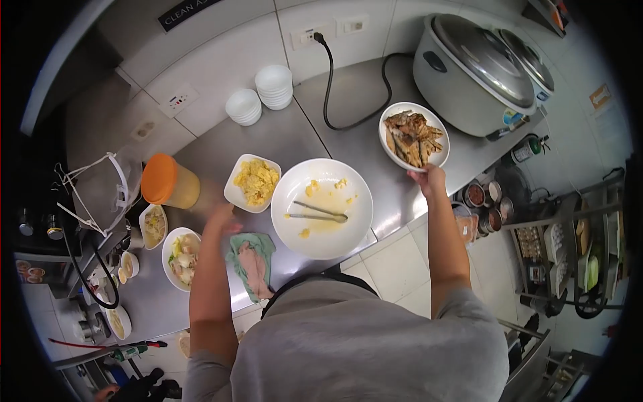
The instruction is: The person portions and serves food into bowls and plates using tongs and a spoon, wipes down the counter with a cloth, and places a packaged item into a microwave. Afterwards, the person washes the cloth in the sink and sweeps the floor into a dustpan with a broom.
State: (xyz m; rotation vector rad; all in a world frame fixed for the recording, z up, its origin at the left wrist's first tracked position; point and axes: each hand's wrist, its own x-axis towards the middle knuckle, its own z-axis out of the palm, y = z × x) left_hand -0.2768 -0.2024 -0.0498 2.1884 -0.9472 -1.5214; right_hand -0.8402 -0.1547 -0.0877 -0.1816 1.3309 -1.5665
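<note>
While the right hand point(426, 178) is gripping a smooth bowl point(391, 153) of crusty fish point(412, 137), right of the round, glossy dish point(353, 234), the left hand point(223, 218) is hovering left of the dish. Blur is hiding its finger spread.

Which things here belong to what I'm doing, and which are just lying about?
Probably in use:
oval white bowl of browned fish, in your right hand
square white bowl of yellow egg, near your left hand
large round white plate with yellow scraps and metal tongs

Probably just lying about:
green and pink cloths
stacked small white bowls
orange-lidded plastic container
large grey cooker
</note>
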